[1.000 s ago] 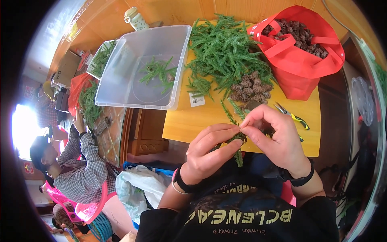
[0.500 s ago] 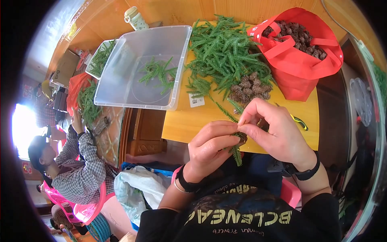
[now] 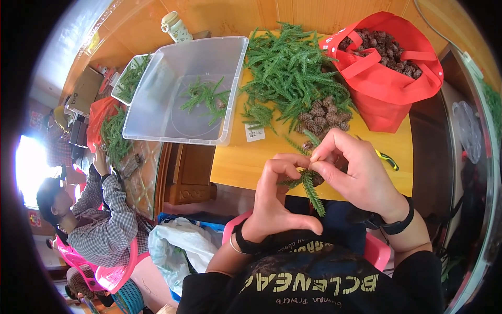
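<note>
My right hand (image 3: 362, 170) has thumb and forefinger pinched together on a green artificial pine sprig (image 3: 312, 193), above the table's front edge. A small brown pine cone (image 3: 318, 180) shows among the sprig's needles, partly behind my fingers. My left hand (image 3: 274, 204) is open beside it, its thumb stretched out toward me and its bent fingertips close to the sprig's left side. Whether those fingertips touch it, I cannot tell. Just beyond my hands lies a cluster of pine cones (image 3: 325, 116), against a big heap of green sprigs (image 3: 293, 73).
On the yellow table (image 3: 235, 165) stand a clear plastic bin (image 3: 157, 118) with a few sprigs and a red bag (image 3: 389, 107) full of pine cones. A yellow-black cutter (image 3: 388, 159) lies at right. A co-worker (image 3: 104, 220) sits at left, beside a white bag (image 3: 183, 246).
My left hand has loosened its hold, its thumb swinging away from the sprig toward me. The sprig's lower tip shows more fully. My right hand stays pinched in nearly the same place.
</note>
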A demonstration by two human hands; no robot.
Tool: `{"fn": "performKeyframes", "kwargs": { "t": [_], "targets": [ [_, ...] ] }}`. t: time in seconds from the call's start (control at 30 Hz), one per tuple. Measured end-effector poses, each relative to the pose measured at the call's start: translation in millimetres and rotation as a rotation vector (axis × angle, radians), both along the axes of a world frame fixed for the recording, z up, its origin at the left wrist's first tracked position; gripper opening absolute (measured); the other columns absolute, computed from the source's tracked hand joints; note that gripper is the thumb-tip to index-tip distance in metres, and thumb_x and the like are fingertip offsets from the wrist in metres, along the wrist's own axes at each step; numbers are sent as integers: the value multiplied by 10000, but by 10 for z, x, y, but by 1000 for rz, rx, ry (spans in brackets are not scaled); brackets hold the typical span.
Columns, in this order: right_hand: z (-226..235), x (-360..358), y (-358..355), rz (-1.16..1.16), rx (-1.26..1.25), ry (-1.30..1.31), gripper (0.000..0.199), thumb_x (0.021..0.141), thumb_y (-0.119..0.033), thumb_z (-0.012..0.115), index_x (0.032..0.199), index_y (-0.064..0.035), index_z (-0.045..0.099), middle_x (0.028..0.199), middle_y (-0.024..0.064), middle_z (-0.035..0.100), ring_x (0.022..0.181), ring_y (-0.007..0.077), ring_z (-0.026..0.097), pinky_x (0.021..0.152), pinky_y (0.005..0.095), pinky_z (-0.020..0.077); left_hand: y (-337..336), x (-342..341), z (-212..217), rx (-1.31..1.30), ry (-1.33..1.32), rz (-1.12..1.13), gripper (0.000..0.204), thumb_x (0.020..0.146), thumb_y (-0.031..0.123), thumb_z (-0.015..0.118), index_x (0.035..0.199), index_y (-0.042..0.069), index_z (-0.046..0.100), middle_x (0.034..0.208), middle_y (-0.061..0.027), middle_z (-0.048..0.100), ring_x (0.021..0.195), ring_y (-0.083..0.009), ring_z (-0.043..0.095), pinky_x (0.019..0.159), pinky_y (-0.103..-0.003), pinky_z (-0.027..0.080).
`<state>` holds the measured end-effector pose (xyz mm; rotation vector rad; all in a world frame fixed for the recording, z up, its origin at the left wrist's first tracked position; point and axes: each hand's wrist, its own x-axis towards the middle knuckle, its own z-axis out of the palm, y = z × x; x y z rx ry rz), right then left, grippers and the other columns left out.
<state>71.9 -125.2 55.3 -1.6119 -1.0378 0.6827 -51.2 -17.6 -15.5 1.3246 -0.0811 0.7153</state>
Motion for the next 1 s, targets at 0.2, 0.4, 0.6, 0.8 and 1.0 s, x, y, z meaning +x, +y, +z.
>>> {"fn": "performKeyframes", "kwargs": {
  "t": [0.2,0.4,0.6,0.8,1.0],
  "targets": [
    [-60,-44,12,-42,44,-137,81,814,-1,598,845,-5,523,708,23,581,590,61,546,527,207,417,-104,43,128,-83,146,153,249,811,-47,580,984,-16,404,1041,-142,520,985,-173,532,837,-303,488],
    [-73,-44,15,-80,65,-99,86,813,-4,602,847,-2,523,699,28,584,613,74,574,552,213,441,-100,81,134,48,169,258,79,832,-90,520,894,-47,497,975,-134,551,869,-152,581,715,-249,520],
    [-55,-17,31,-65,54,-67,75,825,-18,594,846,-5,523,688,20,573,603,56,547,540,210,423,-51,106,106,337,106,397,80,815,-53,528,862,7,502,930,-91,492,877,-190,545,785,-290,439],
    [-35,11,50,-42,24,-45,79,831,-36,595,843,-9,522,657,1,550,567,34,492,508,207,386,-32,120,49,313,58,411,48,813,-2,531,826,24,493,888,-70,441,924,-232,522,811,-332,413],
    [-12,11,47,-51,-14,-12,87,831,-39,597,834,-10,515,649,-4,540,561,31,486,502,203,378,-6,86,67,436,66,445,156,747,-82,575,846,23,517,919,-102,482,911,-250,554,762,-307,427]
  ]
}}
